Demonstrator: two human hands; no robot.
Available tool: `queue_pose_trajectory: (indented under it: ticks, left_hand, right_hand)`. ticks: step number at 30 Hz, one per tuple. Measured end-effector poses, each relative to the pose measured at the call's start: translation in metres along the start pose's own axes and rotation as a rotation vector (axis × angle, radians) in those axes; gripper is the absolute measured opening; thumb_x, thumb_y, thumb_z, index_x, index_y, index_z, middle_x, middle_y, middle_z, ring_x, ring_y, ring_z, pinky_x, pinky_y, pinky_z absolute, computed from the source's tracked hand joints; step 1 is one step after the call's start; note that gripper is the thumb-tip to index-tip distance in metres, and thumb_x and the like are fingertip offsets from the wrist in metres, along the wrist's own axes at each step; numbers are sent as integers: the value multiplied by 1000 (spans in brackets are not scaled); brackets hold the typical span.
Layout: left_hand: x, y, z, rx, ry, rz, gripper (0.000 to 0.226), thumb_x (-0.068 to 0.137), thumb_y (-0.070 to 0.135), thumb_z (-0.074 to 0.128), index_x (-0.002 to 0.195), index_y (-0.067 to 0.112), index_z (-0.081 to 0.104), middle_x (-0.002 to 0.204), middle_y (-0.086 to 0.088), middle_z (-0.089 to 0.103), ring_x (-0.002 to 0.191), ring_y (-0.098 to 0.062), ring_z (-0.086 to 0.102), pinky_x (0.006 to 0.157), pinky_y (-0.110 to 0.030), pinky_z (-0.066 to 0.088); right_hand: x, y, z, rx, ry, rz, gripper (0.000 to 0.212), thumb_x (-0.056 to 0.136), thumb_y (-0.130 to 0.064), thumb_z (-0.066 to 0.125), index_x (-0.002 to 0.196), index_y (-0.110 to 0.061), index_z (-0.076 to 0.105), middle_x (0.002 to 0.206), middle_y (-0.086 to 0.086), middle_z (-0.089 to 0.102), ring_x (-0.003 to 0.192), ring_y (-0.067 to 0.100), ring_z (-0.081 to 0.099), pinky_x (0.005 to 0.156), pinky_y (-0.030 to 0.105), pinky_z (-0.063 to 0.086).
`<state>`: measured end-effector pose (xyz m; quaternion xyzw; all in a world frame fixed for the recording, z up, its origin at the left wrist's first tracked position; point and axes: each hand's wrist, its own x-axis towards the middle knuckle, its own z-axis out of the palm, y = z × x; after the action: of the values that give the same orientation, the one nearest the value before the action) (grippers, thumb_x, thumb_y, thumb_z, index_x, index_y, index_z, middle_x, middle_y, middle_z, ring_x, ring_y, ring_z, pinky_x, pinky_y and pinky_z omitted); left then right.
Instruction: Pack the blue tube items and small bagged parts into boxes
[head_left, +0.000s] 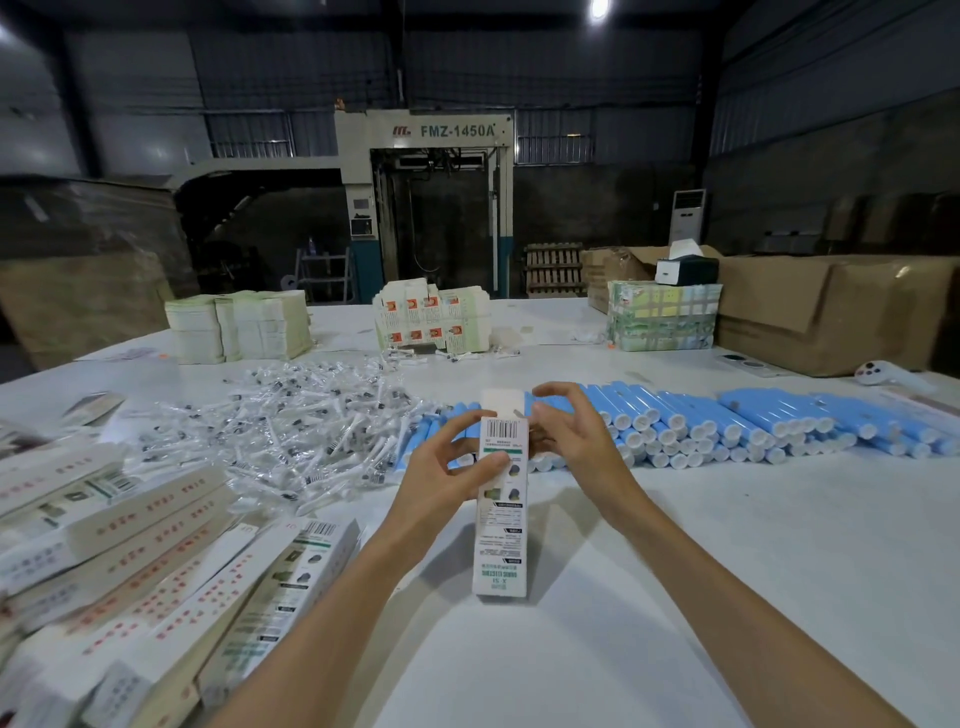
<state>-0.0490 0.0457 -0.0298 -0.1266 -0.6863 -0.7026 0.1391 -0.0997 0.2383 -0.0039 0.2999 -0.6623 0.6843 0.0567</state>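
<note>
A tall narrow white box (500, 525) with a barcode and green print stands on end on the white table, its top flap (503, 402) raised. My left hand (447, 460) grips the box near its upper end, thumb across the front. My right hand (569, 434) hovers beside the open top with fingers spread and slightly bent, holding nothing visible. Behind the box lies a long row of blue tubes (727, 428) with white caps. A heap of small clear bagged parts (306, 426) spreads to the left of the tubes.
Filled or flat white boxes (156, 566) are piled at the lower left. Stacks of flat cartons (239, 325), (431, 317) and a wrapped bundle (662, 314) stand at the far side. Large brown cartons (831, 306) sit at the right. A white handheld device (883, 374) lies near them.
</note>
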Motion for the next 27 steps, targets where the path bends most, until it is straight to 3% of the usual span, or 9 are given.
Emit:
queue_pose_trajectory:
  ticks: [4, 7, 10, 13, 16, 19, 23, 27]
  left_hand:
    - [-2, -1, 4, -2, -53, -25, 54, 83, 41, 88, 133, 48, 69, 119, -5, 81, 106, -29, 79, 82, -39, 65]
    - [-3, -1, 5, -11, -77, -33, 54, 85, 38, 88, 134, 46, 68, 119, -6, 81, 107, -30, 79, 81, -37, 64]
    - [-3, -2, 5, -9, -73, -31, 55, 85, 40, 88, 135, 46, 67, 118, -5, 81, 106, -29, 79, 80, -37, 64]
    - [-3, -3, 5, 9, -64, -23, 56, 85, 42, 88, 137, 44, 66, 116, -5, 81, 104, -29, 79, 81, -40, 65]
    - [-3, -5, 4, 21, -56, -30, 55, 88, 41, 86, 139, 43, 64, 117, -4, 81, 105, -29, 79, 85, -43, 66]
    - [-3, -3, 6, 36, -73, -23, 52, 93, 35, 85, 140, 42, 64, 118, -4, 80, 105, -28, 79, 83, -39, 64]
    - [-4, -2, 9, 50, -92, -2, 51, 94, 35, 84, 140, 42, 62, 118, -3, 80, 105, -27, 79, 80, -34, 63]
    - [-5, -2, 10, 34, -95, 1, 53, 96, 29, 83, 141, 41, 58, 117, -6, 80, 104, -30, 79, 82, -39, 64]
  right_hand:
    - [4, 1, -6, -74, 7, 29, 16, 109, -22, 55, 124, -16, 58, 93, 15, 79, 79, 30, 71, 74, 48, 59]
    - [4, 2, -10, -114, -11, 5, 11, 109, -18, 54, 118, -20, 60, 87, 15, 79, 73, 29, 67, 66, 42, 56]
    - [4, 1, -11, -187, -28, -51, 8, 110, -17, 53, 112, -21, 59, 83, 14, 78, 74, 41, 65, 63, 48, 53]
    - [4, 0, -12, -283, -41, -109, 14, 110, -16, 52, 108, -25, 63, 87, 10, 76, 80, 38, 71, 65, 54, 59]
    - [4, 0, -13, -299, -80, -95, 13, 111, -22, 51, 111, -26, 63, 94, 7, 76, 87, 30, 74, 72, 48, 62]
    - [6, -4, -9, -168, -33, -38, 20, 110, -34, 53, 100, -20, 63, 96, 8, 74, 93, 22, 75, 77, 38, 62]
    - [11, -5, -7, -73, 74, 22, 22, 103, -31, 66, 94, -11, 68, 88, 15, 76, 88, 28, 75, 83, 43, 59]
    - [11, -7, -10, 21, 70, 94, 18, 96, -25, 76, 98, -8, 73, 91, 16, 78, 90, 31, 77, 83, 37, 60]
